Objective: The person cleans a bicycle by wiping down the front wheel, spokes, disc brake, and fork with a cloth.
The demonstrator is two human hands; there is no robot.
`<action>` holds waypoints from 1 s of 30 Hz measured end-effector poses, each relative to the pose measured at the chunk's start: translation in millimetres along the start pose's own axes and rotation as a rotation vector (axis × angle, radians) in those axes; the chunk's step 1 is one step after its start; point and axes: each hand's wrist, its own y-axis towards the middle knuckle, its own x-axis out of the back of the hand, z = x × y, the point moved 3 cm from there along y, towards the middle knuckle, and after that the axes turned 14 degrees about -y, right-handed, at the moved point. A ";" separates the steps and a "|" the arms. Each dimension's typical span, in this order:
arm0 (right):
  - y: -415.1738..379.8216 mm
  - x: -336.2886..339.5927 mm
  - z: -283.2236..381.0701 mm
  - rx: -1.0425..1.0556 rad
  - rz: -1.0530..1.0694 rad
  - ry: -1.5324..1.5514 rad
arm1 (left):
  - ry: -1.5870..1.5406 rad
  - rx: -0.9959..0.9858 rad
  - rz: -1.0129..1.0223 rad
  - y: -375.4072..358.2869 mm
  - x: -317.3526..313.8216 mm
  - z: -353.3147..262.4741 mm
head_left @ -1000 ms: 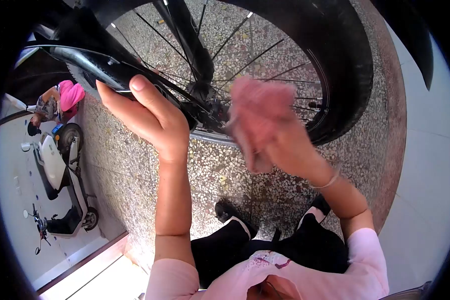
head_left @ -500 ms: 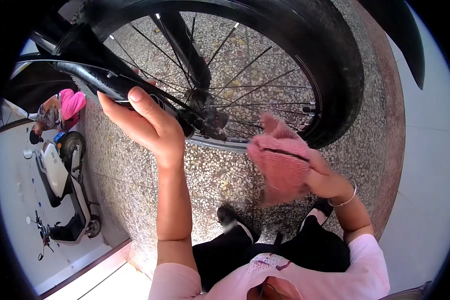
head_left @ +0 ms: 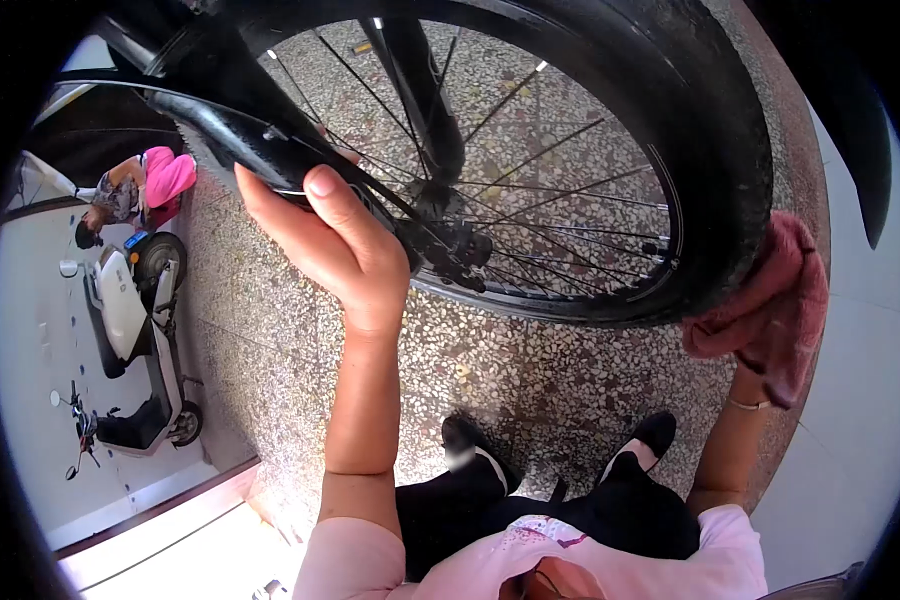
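Note:
My left hand [head_left: 345, 250] is wrapped round the black fork leg [head_left: 240, 140] of a bicycle, with the thumb on the near side and fingertips showing behind. The fork meets the hub of a spoked wheel [head_left: 435, 215]. At the lower right of the wheel, my right hand [head_left: 753, 382] holds a dull red cloth [head_left: 785, 300] against the outer side of the black tire [head_left: 720, 130]. The cloth hides most of that hand's fingers.
The floor is speckled terrazzo [head_left: 450, 370] with paler tiles on the right. A white scooter [head_left: 120, 320] stands at the left. Behind it a person in pink [head_left: 168, 175] crouches. My black shoes [head_left: 655, 432] are below the wheel. A dark curved part [head_left: 860, 150] hangs at upper right.
My right hand has carried the cloth rightward from near the hub and rim to the tire's outer side. The left hand keeps its hold on the fork leg; the view has shifted slightly.

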 end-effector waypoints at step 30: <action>-38.6 -14.0 31.7 0.202 -0.181 -0.468 | -0.330 0.324 -0.238 34.8 11.1 -19.3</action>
